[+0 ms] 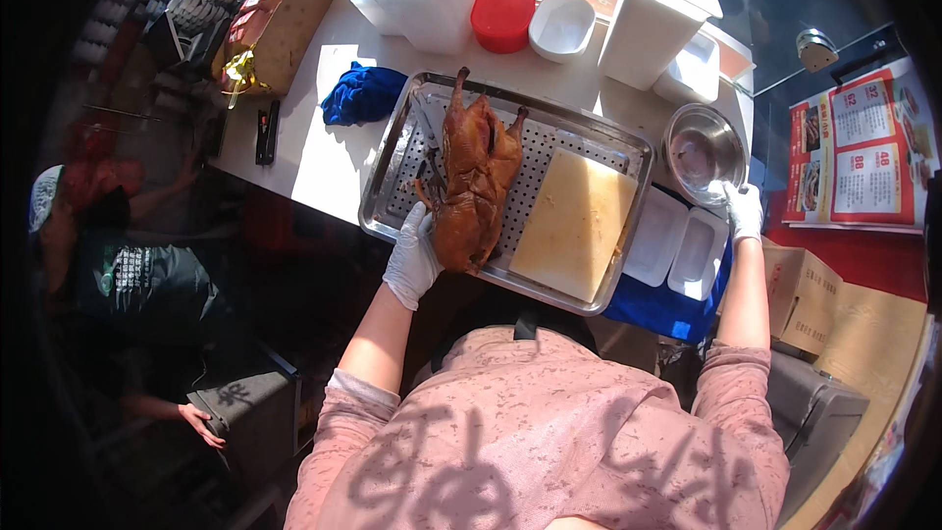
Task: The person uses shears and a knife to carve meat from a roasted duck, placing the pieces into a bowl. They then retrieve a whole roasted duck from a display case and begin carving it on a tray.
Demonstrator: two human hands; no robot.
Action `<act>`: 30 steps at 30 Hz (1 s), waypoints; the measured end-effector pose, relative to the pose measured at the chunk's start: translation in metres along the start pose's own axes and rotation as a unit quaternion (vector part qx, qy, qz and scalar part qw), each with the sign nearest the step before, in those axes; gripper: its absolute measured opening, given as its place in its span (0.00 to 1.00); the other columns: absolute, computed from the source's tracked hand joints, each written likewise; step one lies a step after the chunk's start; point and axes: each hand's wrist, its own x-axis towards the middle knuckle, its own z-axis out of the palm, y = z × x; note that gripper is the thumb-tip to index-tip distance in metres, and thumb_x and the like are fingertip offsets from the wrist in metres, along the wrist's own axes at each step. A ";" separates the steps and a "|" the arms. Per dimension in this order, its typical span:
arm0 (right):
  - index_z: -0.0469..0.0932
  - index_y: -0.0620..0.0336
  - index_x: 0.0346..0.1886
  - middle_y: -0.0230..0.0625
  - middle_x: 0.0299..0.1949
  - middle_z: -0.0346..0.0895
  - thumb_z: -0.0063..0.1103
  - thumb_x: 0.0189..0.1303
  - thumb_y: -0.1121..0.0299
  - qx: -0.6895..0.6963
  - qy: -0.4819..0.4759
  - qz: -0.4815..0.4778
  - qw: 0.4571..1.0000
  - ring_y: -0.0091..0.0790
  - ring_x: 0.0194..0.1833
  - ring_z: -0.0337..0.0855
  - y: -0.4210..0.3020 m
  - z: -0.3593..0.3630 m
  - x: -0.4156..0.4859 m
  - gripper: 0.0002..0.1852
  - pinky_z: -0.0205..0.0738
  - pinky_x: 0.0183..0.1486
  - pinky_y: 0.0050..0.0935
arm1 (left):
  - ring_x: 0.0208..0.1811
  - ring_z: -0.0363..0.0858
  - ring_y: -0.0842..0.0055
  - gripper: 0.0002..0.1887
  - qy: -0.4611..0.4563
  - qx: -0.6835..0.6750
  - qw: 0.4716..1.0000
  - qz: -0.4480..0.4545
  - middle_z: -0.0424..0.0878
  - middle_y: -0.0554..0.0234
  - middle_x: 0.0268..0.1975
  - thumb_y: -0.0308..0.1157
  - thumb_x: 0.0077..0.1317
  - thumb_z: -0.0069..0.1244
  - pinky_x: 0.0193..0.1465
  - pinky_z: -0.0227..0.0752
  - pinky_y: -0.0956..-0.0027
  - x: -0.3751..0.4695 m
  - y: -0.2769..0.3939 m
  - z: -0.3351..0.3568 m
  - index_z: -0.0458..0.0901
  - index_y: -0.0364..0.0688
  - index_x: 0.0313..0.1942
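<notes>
A whole roast duck (475, 191) lies on a perforated metal tray (379, 210), its legs pointing to the far side. My left hand (413, 258), in a thin white glove, grips the duck's near left side. To the right on the same tray is a pale cutting board (574, 224), stained and half in sunlight. My right hand (742, 212), gloved too, holds the near rim of a stainless steel bowl (703, 147). Metal utensils (429, 125) rest left of the duck, partly hidden by it.
A blue cloth (360, 93) lies left of the tray. White containers (655, 22) and a red-lidded tub (503, 15) line the back. Shallow white trays (653, 235) sit at right. A cardboard box (276, 29) stands far left. Another person (154, 280) is at the left.
</notes>
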 end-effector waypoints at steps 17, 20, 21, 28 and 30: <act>0.67 0.72 0.72 0.59 0.61 0.82 0.67 0.64 0.38 0.232 -0.359 -0.125 0.896 0.53 0.62 0.84 -0.256 0.104 -0.322 0.48 0.74 0.67 0.37 | 0.71 0.76 0.59 0.34 -0.145 -0.107 0.965 -0.190 0.76 0.55 0.70 0.60 0.79 0.41 0.75 0.71 0.52 0.022 0.056 0.020 0.64 0.47 0.75; 0.68 0.72 0.71 0.62 0.58 0.83 0.66 0.62 0.36 0.110 -0.299 -0.168 0.933 0.56 0.61 0.84 -0.289 0.088 -0.328 0.49 0.75 0.66 0.41 | 0.72 0.74 0.59 0.35 -0.198 -0.129 0.961 -0.145 0.74 0.55 0.70 0.61 0.79 0.40 0.74 0.73 0.52 0.028 0.059 0.016 0.62 0.48 0.75; 0.68 0.72 0.71 0.63 0.58 0.82 0.66 0.62 0.36 0.084 -0.286 -0.180 0.937 0.57 0.61 0.84 -0.297 0.084 -0.331 0.50 0.75 0.66 0.42 | 0.72 0.73 0.60 0.35 -0.211 -0.133 0.961 -0.120 0.73 0.55 0.70 0.61 0.78 0.40 0.74 0.73 0.52 0.032 0.056 0.015 0.61 0.49 0.75; 0.78 0.63 0.63 0.53 0.57 0.85 0.66 0.69 0.51 0.185 -0.157 -0.162 0.956 0.50 0.56 0.87 -0.290 0.082 -0.341 0.29 0.79 0.61 0.40 | 0.70 0.75 0.57 0.46 -0.170 -0.195 0.953 -0.155 0.73 0.56 0.70 0.73 0.67 0.47 0.64 0.83 0.53 0.057 0.049 -0.013 0.61 0.52 0.75; 0.78 0.61 0.65 0.53 0.59 0.83 0.70 0.65 0.53 0.053 -0.094 -0.187 0.976 0.50 0.58 0.85 -0.259 0.107 -0.335 0.30 0.79 0.61 0.42 | 0.70 0.75 0.57 0.47 -0.222 -0.189 0.943 -0.159 0.73 0.55 0.70 0.72 0.67 0.49 0.64 0.84 0.53 0.061 0.054 -0.012 0.62 0.50 0.75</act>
